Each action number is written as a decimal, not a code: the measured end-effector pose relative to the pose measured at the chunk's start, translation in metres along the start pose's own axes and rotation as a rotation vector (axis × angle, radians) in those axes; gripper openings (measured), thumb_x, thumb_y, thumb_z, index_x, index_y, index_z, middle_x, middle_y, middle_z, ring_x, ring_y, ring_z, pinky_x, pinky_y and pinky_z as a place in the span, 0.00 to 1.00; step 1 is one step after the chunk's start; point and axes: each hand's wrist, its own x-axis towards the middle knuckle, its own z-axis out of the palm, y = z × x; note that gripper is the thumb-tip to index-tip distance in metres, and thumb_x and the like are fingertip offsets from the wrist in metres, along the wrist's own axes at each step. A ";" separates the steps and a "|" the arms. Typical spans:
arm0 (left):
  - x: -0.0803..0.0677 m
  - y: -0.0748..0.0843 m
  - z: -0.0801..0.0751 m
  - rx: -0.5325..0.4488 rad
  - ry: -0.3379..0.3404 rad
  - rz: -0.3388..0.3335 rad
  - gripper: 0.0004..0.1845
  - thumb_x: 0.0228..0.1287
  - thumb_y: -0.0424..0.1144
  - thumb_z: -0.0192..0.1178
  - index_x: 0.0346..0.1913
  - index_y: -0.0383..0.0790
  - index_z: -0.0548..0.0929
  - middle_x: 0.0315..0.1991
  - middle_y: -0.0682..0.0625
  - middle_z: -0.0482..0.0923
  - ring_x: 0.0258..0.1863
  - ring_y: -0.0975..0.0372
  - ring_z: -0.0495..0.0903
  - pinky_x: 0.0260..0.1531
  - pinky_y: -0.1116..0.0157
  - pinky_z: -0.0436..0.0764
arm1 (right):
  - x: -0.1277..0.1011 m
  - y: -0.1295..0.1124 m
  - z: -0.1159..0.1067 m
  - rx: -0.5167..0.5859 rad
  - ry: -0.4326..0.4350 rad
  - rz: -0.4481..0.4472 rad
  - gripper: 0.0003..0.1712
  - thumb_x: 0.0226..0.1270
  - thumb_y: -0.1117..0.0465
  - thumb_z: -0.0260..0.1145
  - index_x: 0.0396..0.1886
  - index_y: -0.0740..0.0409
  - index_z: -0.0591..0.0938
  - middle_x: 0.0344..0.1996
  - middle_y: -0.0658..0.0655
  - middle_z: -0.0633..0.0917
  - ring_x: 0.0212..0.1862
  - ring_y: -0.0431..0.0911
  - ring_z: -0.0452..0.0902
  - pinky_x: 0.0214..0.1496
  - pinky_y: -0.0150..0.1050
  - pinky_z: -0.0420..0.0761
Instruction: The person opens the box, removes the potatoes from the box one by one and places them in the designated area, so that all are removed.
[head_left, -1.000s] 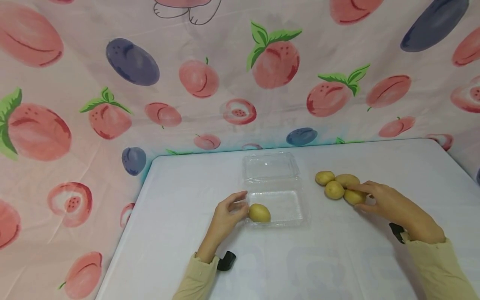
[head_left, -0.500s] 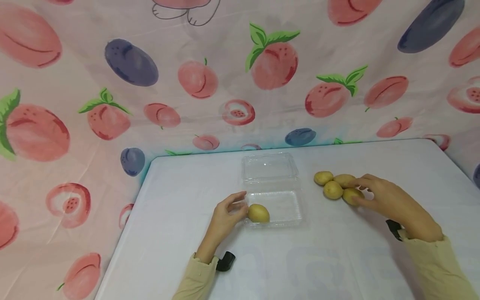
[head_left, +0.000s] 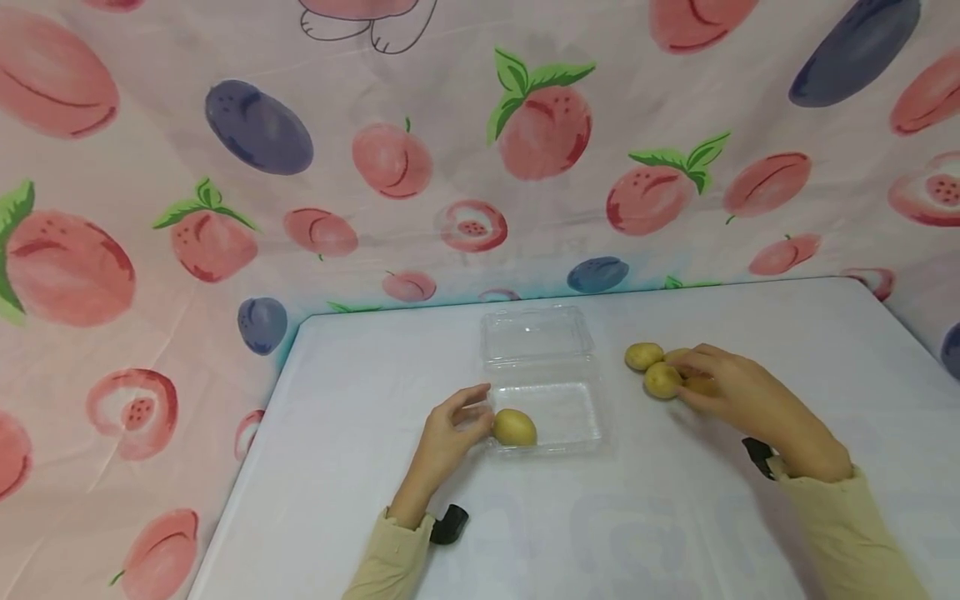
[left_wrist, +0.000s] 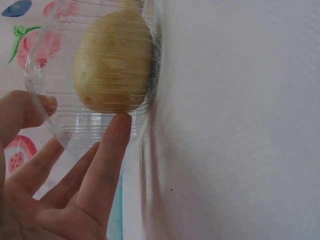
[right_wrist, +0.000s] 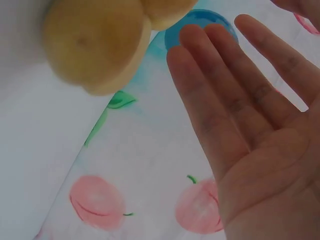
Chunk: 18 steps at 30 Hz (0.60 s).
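My left hand [head_left: 447,433] is at the left side of a clear plastic clamshell container [head_left: 585,417]; the left wrist view shows its thumb [left_wrist: 30,107] over the rim and a fingertip [left_wrist: 120,125] against the outer wall. Inside that left end lies a potato [head_left: 514,427]. To the right, my right hand [head_left: 727,392] is over a cluster of several potatoes [head_left: 663,381], partly covering two of them. In the right wrist view its fingers [right_wrist: 200,95] are extended, beside potatoes [right_wrist: 95,40] at the upper left.
The container's lid [head_left: 536,335] lies folded back toward the far edge of the white table [head_left: 375,375]. Behind and to the left hangs a pink fruit-print cloth [head_left: 420,75]. Each wrist wears a small black device [head_left: 450,525] by its beige sleeve.
My right hand has moved left and slightly away over the potato cluster, covering more of it. My left hand and the container have stayed in place; the head view has shifted slightly.
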 end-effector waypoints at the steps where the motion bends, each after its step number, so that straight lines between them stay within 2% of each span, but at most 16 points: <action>1: 0.000 0.000 0.000 0.001 0.000 0.000 0.24 0.67 0.34 0.64 0.65 0.37 0.76 0.64 0.40 0.75 0.60 0.48 0.79 0.49 0.68 0.84 | 0.001 -0.001 0.001 0.003 0.004 -0.008 0.16 0.59 0.61 0.75 0.47 0.55 0.85 0.38 0.48 0.83 0.39 0.43 0.81 0.41 0.44 0.84; 5: 0.000 0.000 0.000 0.003 0.001 0.004 0.24 0.67 0.34 0.64 0.65 0.36 0.76 0.64 0.40 0.75 0.59 0.47 0.79 0.49 0.67 0.85 | 0.005 -0.007 0.001 0.022 -0.015 -0.009 0.16 0.59 0.61 0.75 0.47 0.58 0.85 0.38 0.49 0.83 0.39 0.44 0.82 0.41 0.46 0.84; 13: -0.001 0.001 0.000 0.004 0.002 0.005 0.24 0.66 0.34 0.64 0.65 0.37 0.77 0.64 0.40 0.76 0.59 0.48 0.79 0.49 0.67 0.84 | 0.013 -0.020 0.003 0.015 -0.031 0.003 0.14 0.60 0.61 0.75 0.45 0.60 0.85 0.33 0.49 0.81 0.34 0.43 0.75 0.37 0.40 0.80; 18: -0.001 -0.001 0.000 0.004 0.003 0.001 0.24 0.66 0.35 0.65 0.64 0.37 0.77 0.64 0.40 0.76 0.59 0.48 0.79 0.50 0.66 0.84 | 0.016 -0.029 0.003 0.038 -0.039 0.009 0.14 0.61 0.63 0.73 0.47 0.61 0.85 0.36 0.53 0.83 0.36 0.45 0.77 0.40 0.44 0.83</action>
